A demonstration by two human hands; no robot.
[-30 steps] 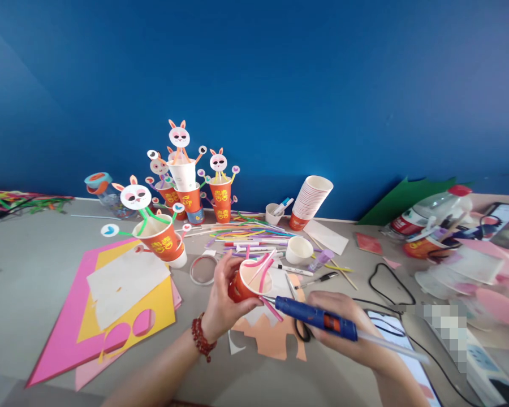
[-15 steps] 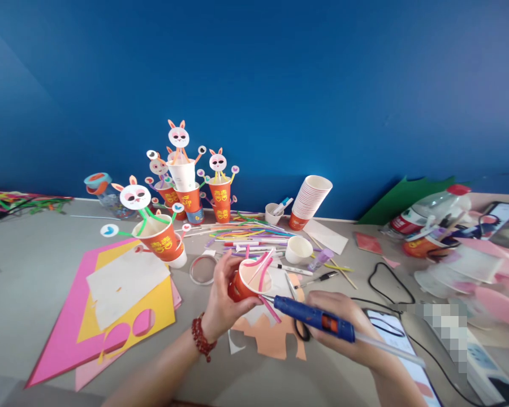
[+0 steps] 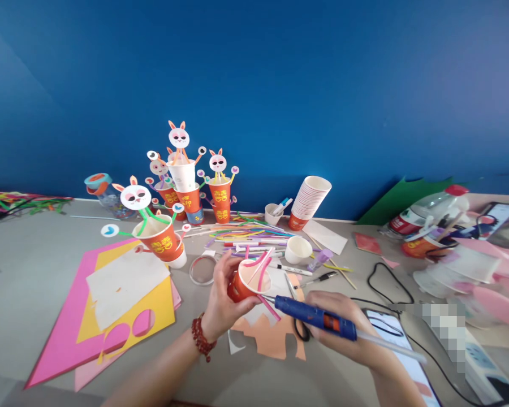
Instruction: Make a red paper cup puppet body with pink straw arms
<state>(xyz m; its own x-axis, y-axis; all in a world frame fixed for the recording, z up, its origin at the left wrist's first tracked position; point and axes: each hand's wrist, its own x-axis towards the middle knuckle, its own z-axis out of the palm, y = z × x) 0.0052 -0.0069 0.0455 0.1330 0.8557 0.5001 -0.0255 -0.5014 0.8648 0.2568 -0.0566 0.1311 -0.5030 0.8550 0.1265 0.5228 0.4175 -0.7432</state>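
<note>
My left hand (image 3: 224, 291) is wrapped around a red paper cup (image 3: 240, 282), tilted so its pale inside faces me. Pink pipe cleaners (image 3: 263, 274) and a thin white stick rise from the cup, and one pink piece juts out past the rim at the lower right. In my right hand (image 3: 339, 322) is a blue hot glue gun (image 3: 314, 317), with a clear glue stick (image 3: 392, 343) poking out of its back. The gun's metal tip meets the cup's rim near the jutting pink piece; whether it touches is too small to tell.
Finished rabbit-faced cups (image 3: 159, 243) stand at the left and back. A stack of paper cups (image 3: 309, 199) leans near the blue wall. Pink and yellow paper sheets (image 3: 163, 299) lie left, orange paper scraps (image 3: 271, 339) below the hands. Right are a phone (image 3: 401, 362), cables and a bottle (image 3: 428, 212).
Almost nothing differs. Both hands, the cup and the glue gun hold nearly the same position, with only a very slight shift of the view.
</note>
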